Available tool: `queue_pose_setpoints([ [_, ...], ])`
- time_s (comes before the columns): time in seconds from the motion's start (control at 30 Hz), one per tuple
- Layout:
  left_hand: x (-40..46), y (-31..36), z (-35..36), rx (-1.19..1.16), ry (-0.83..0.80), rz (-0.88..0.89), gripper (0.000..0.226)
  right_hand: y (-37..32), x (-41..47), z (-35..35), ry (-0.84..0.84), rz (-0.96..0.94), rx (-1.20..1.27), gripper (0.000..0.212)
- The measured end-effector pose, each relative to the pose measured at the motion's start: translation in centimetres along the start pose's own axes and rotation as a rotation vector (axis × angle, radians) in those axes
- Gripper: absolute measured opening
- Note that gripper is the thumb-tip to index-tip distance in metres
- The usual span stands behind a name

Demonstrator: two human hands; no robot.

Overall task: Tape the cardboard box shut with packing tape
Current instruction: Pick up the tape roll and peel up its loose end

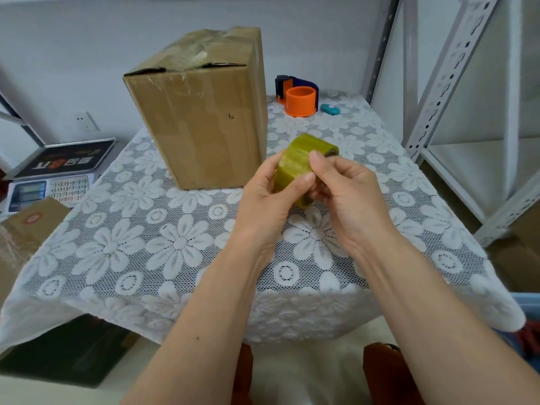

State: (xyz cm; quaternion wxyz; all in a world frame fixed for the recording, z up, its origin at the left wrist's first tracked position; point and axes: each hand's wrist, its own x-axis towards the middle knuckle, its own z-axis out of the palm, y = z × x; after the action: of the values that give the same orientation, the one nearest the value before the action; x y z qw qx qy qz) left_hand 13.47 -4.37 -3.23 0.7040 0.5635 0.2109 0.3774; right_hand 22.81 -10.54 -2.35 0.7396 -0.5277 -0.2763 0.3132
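Both forearms reach forward over the near edge of the table (pixel 87 287), which is draped in white floral lace; the left hand (pixel 267 197) curls round the roll of packing tape (pixel 295 162) from the left, its thumb pressed flat on the yellowish outer wrap; the right hand (pixel 347 191) closes on the roll's right side, forefinger bent over the top and thumb against the tape face, close to the left thumb; the two hands meet on the roll and hold it clear of the cloth, tilted, its core end facing right. Bare lace lies open under and to the left of the hands. Just beyond the roll stands the cardboard box (pixel 201 121), upright, its top flaps folded down under wrinkled clear tape, with dark gaps along the front edge; the roll is near its lower right corner, not touching. Farther back on the right sit an orange and blue tape dispenser (pixel 298 96) and a small teal object (pixel 330 109); grey metal shelving (pixel 438 83) hems the table's right side; a weighing scale (pixel 49 185) lies off the left edge.
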Motion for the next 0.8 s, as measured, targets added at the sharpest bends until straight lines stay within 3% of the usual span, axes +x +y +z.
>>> queue_pose_setpoints([
  [0.17,0.23,0.24,-0.49,-0.081,-0.109,-0.021,0.051,0.15,0.11,-0.26,-0.058,0.004,0.117,0.03],
  [0.37,-0.05,0.3,0.33,-0.096,-0.01,-0.07,0.016,0.72,-0.08,0.05,-0.087,-0.076,-0.012,0.027],
  [0.8,0.0,0.37,0.02,-0.132,-0.041,-0.01,0.026,1.07,-0.45,0.47,-0.136,-0.123,0.031,0.028],
])
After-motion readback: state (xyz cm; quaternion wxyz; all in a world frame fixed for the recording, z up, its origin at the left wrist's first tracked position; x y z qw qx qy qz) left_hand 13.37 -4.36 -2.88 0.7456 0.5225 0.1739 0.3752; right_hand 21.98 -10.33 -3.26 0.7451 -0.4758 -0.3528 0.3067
